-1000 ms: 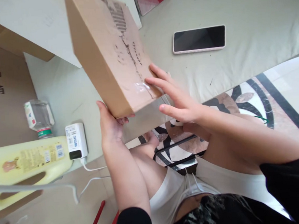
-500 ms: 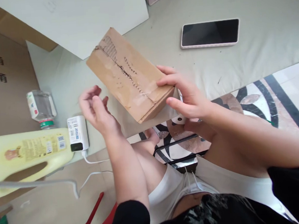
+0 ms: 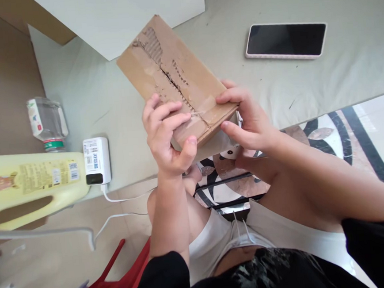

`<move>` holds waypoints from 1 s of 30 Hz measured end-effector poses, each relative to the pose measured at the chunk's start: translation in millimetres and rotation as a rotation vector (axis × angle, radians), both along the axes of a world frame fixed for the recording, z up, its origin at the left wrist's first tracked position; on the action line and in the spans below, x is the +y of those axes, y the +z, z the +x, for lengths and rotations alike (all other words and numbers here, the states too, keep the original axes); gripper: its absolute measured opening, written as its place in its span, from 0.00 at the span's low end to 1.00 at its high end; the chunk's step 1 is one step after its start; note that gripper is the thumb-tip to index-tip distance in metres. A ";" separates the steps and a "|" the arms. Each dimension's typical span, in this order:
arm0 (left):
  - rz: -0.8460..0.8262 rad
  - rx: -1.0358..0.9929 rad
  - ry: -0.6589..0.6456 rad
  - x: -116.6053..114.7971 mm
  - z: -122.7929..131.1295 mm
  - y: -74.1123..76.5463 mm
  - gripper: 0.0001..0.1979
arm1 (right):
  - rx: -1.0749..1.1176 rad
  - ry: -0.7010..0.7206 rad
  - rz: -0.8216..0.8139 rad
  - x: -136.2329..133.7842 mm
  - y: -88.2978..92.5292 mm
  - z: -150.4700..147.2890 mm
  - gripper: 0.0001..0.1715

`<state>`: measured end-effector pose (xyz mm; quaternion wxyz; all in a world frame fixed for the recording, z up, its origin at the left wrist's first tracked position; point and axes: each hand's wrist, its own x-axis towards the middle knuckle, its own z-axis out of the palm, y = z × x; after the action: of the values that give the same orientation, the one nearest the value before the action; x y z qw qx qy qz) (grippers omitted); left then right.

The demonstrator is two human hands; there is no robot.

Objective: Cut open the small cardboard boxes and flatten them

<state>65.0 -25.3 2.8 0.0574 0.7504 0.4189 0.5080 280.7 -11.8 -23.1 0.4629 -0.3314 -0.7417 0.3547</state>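
Note:
A brown cardboard box (image 3: 173, 74) with a torn, taped seam on top rests tilted at the near edge of the pale green table (image 3: 307, 81). My left hand (image 3: 166, 137) grips its near left corner, fingers curled over the top and thumb on the end face. My right hand (image 3: 246, 119) holds the near right corner, fingers pressed on the top edge and side. Both hands are closed on the box.
A phone (image 3: 286, 41) lies face up at the right of the table. At the left are a white charger (image 3: 96, 160) with a cable, a clear jar (image 3: 47, 124), and a yellow jug (image 3: 29, 185). A large brown carton (image 3: 2, 101) and a white panel (image 3: 118, 12) stand behind.
The box came down from upright to lying low on the table edge. My left hand let go of it, hung open for a moment, then gripped the near left corner again.

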 end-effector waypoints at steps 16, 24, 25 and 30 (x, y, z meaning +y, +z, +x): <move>-0.202 -0.084 0.023 -10.3 8.3 3.3 0.25 | -0.029 -0.024 -0.015 2.1 -3.1 -0.6 0.28; -0.216 -0.087 0.047 -11.8 9.9 2.4 0.24 | -0.022 -0.035 0.045 2.2 -4.8 -1.2 0.26; -0.230 -0.064 0.071 -11.7 9.2 2.5 0.25 | -0.028 -0.043 0.051 1.9 -4.4 -1.3 0.26; -0.142 -0.083 -0.014 -10.0 6.3 1.4 0.23 | -0.061 -0.123 0.139 -0.3 0.7 -1.5 0.26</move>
<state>71.3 -35.3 4.2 0.1316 0.7256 0.4458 0.5074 279.2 -12.1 -22.4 0.4830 -0.3538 -0.7565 0.2630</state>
